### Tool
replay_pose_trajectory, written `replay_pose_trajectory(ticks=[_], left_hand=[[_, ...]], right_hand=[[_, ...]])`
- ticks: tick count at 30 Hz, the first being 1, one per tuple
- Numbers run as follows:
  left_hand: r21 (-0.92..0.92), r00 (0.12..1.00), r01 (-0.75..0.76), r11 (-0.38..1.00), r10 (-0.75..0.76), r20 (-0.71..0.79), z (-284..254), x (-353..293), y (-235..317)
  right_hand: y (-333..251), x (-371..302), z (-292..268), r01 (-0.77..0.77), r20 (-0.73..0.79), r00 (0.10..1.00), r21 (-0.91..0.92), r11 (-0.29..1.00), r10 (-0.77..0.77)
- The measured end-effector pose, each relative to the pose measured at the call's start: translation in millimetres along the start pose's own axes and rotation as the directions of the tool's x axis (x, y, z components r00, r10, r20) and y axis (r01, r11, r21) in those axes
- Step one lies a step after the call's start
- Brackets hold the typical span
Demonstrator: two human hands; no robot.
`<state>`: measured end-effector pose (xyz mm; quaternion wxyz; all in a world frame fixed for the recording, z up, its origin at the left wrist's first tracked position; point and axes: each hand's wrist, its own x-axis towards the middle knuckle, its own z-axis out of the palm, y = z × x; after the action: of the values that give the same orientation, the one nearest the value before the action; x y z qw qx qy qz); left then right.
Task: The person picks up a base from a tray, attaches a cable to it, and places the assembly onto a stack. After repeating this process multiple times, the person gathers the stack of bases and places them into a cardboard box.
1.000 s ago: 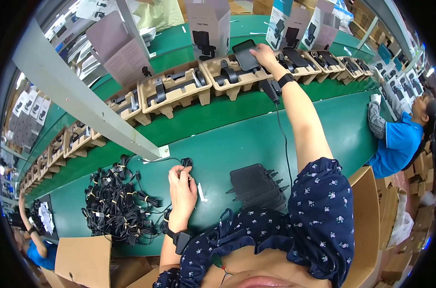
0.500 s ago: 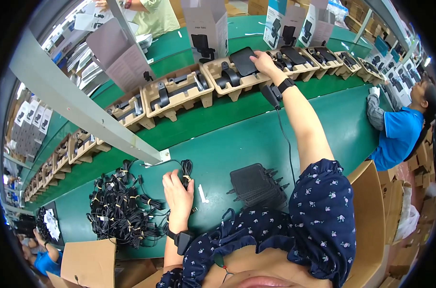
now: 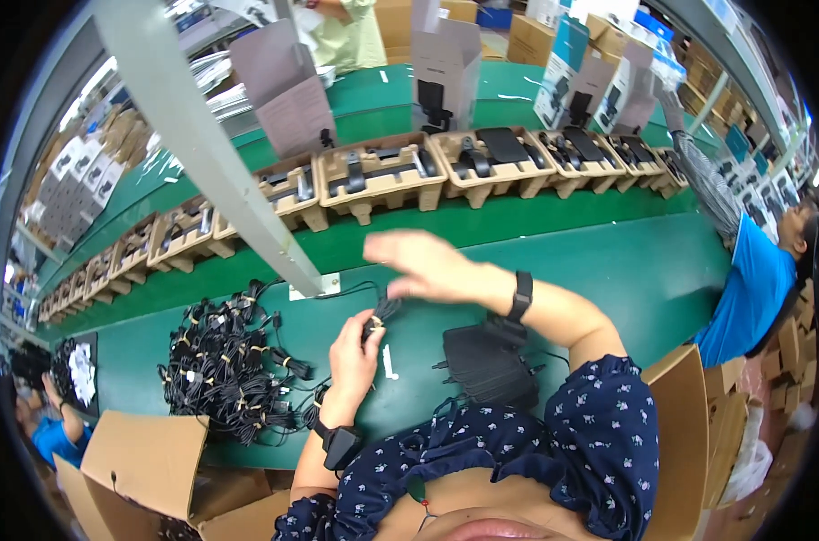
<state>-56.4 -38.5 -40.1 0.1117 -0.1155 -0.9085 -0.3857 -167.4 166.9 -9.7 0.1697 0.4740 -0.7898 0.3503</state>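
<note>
My left hand [image 3: 352, 356] pinches a black cable bundle [image 3: 387, 309] tied with a light band, just above the green tabletop. My right hand [image 3: 420, 263] hovers past the bundle's far side, fingers stretched and thumb apart, holding nothing and slightly blurred. To the left lies a heap of banded black cables [image 3: 225, 370]. Nearer my body, under the right forearm, sits a stack of flat black plates [image 3: 486, 365]. Across the table, a moulded brown tray [image 3: 491, 178] carries a flat black plate [image 3: 502, 144] beside a curved black part [image 3: 472, 157].
A row of similar trays [image 3: 364, 200] runs along the green line, with upright printed boxes [image 3: 447, 77] behind. A grey metal post [image 3: 207, 149] rises left of my hands. Cardboard boxes [image 3: 152, 451] flank me. A co-worker in blue [image 3: 739, 288] is at the right.
My right hand has let go of the black plate, now in the tray, and come back near my left hand. My left hand has closed on the cable bundle.
</note>
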Motion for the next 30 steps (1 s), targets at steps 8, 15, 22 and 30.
replay_pose_trajectory(ticks=[8, 15, 22, 30], left_hand=[[-0.291, 0.973, -0.054, 0.955, -0.015, -0.231, 0, 1, 15], [-0.569, 0.997, 0.076, 0.819, -0.075, 0.026, 2, -2, 19], [-0.54, 0.849, 0.386, 0.748, -0.06, 0.525, 23, -20, 32], [-0.701, 0.919, 0.394, 0.594, -0.248, 0.306, 21, -17, 0]], right_hand=[[-33, -7, 21, -0.066, 0.266, 0.962, 0.015, 0.998, 0.06], [-61, 10, 17, -0.286, 0.192, 0.92, 0.924, 0.252, 0.341], [-67, 18, -2, -0.372, 0.177, 0.914, 0.727, 0.577, 0.366], [-77, -23, 22, -0.091, 0.177, 0.981, 0.042, 0.995, 0.083]])
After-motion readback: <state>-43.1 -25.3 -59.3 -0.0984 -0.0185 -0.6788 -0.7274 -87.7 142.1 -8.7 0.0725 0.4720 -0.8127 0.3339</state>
